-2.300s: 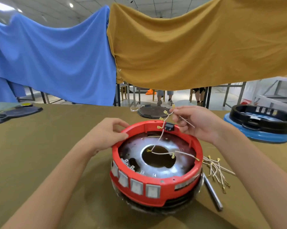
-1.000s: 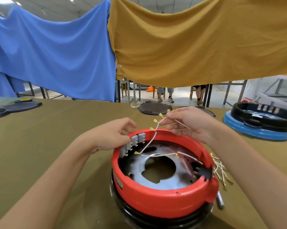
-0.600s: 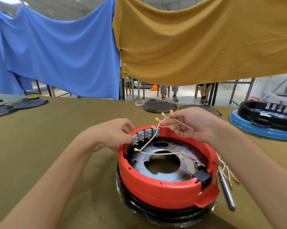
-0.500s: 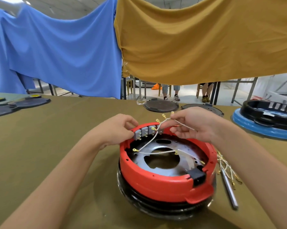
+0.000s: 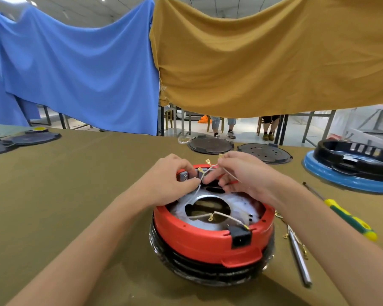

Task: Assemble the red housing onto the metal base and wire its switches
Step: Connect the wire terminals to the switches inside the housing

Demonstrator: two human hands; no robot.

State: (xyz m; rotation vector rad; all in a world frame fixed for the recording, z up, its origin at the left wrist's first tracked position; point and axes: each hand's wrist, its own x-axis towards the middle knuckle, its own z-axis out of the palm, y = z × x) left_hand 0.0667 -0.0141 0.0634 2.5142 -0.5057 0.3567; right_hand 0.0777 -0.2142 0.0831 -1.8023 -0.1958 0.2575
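On the olive tabletop (image 5: pixel 76 184), near the middle: red housing (image 5: pixel 199 237), seated on the metal base (image 5: pixel 237 208) with a large round hole, over a black ring wrapped in clear film (image 5: pixel 208 270). Black socket (image 5: pixel 241 237) fixed in the near wall of the housing, with a thin white wire (image 5: pixel 226 215) running from it across the hole.

At the far rim of the housing: both hands close together. Left hand (image 5: pixel 170 184), fingers curled, grip pinching at the grey switches (image 5: pixel 183 176) set in the far wall; exactly what lies between the fingertips, cannot tell. Right hand (image 5: pixel 245 175), grip closed around a bundle of white wires with brass terminals (image 5: pixel 208 162), terminals pointing up above the rim, one wire hanging down into the housing.

Right of the housing, on the tabletop: loose wires with brass ends (image 5: pixel 283 228), partly hidden by the right forearm, and a metal rod (image 5: pixel 299 259) just beside them. Farther right: screwdriver with green and yellow handle (image 5: pixel 349 219). At the far right edge: black housing on a blue base (image 5: pixel 351 166). Behind the hands: two dark round lids (image 5: pixel 210 145), lying flat. At the far left: more dark flat parts (image 5: pixel 29 138).

Above the far edge of the tabletop: blue cloth (image 5: pixel 76 69) and mustard cloth (image 5: pixel 263 58), hanging side by side; below them, legs of persons (image 5: pixel 223 127) and table frames.
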